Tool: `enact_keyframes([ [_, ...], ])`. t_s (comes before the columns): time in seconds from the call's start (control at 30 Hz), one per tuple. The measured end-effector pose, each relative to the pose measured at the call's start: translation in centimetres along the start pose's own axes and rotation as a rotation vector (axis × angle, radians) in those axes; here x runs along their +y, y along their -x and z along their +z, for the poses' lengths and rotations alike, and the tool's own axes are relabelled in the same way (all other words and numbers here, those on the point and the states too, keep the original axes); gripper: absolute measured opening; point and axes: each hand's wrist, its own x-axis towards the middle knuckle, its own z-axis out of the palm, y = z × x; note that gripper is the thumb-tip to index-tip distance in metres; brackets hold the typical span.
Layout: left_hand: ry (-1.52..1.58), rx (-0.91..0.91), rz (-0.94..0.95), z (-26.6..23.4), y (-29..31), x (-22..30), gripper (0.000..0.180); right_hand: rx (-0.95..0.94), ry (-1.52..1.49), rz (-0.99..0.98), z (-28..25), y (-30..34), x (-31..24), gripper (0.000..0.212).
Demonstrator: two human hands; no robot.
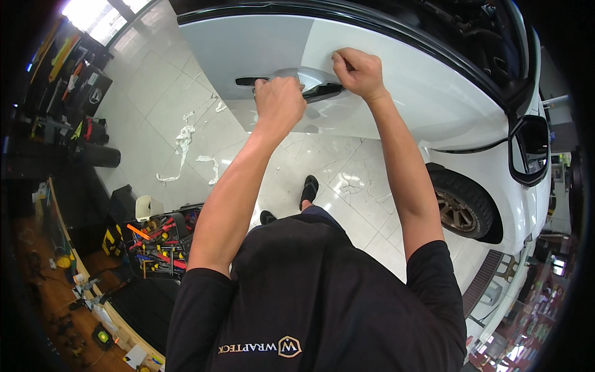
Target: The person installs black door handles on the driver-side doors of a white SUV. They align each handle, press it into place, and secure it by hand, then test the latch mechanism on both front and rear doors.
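A car door (427,93) stretches before me, white towards the front and grey over its rear part (260,46). A straight upright line divides the two colours above the handle. My left hand (280,102) is closed over the door handle area, covering its middle; the fingertips and whatever they grip are hidden. To its right shows a glossy, dark-edged part of the door handle (323,93), and to its left a dark slot (251,81). Up and to the right, my right hand (361,71) is curled in a fist close to the white panel. What its fingers hold, if anything, cannot be made out.
Crumpled white strips (184,141) lie on the tiled floor (155,80) at left. A tray of hand tools (164,245) stands at lower left, near a workbench (74,273). The front wheel (462,204) and side mirror (528,150) are at right.
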Motion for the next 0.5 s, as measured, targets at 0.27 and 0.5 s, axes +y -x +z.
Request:
enact_keyframes([
  [0.27, 0.027, 0.121, 0.052, 0.58, 0.70, 0.26, 0.015, -0.006, -0.011, -0.044, -0.27, 0.12, 0.34, 0.005],
  [0.5, 0.011, 0.183, 0.087, 0.59, 0.85, 0.41, 0.019, -0.010, 0.007, -0.056, -0.02, 0.05, 0.54, 0.005],
])
